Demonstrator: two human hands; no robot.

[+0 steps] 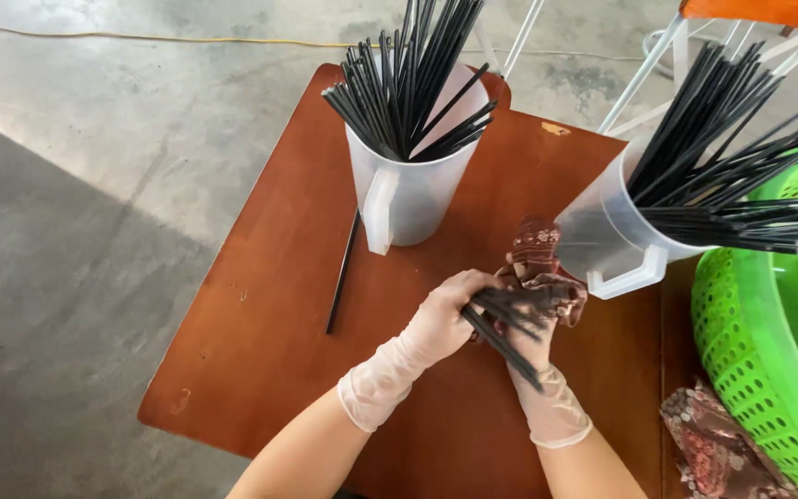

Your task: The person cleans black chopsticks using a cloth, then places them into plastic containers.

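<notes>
Both gloved hands (496,319) grip black sticks (501,337) inside patterned cloth (547,277), tips hidden

Green basket (768,351) and orange stool (768,11) cut off.

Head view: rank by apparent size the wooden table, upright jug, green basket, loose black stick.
1. wooden table
2. green basket, though cut off by the frame, so unsure
3. upright jug
4. loose black stick
</notes>
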